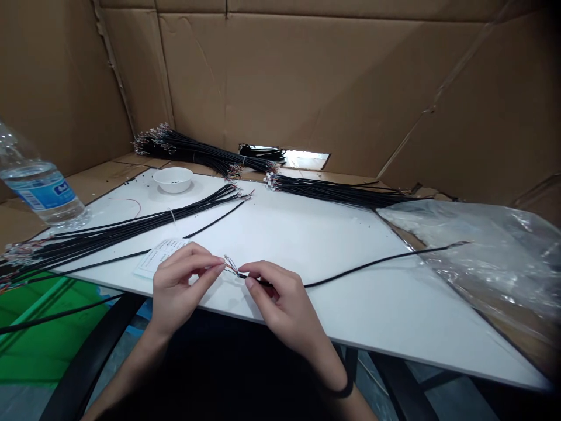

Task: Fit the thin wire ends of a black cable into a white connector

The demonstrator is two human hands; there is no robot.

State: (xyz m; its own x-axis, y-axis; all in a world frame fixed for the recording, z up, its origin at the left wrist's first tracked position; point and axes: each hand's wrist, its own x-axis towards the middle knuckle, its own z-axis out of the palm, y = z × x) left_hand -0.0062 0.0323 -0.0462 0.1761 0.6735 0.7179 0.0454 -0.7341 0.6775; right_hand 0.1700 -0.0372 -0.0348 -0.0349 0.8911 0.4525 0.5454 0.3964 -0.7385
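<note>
Between thumb and fingers, my right hand (280,295) grips a black cable (350,273) close to its stripped end. Several thin coloured wires (231,264) fan out from that end. My left hand (186,280) pinches the tip of one or more of these wires; an orange one runs toward its fingertips. The cable's other end stretches right, across the table edge to the plastic bag. Under and behind my left hand lies a printed paper slip (160,254), partly covered. A bundle of black cables (131,222) rests on the table to the left, held by a white tie.
On the white table (342,234) stand a small white bowl (172,180) and, far left, a water bottle (41,190). More cable bundles (197,149) lie along the back, another bundle (324,190) right of them. A clear plastic bag (482,251) covers the right side. Cardboard walls (307,76) enclose the table.
</note>
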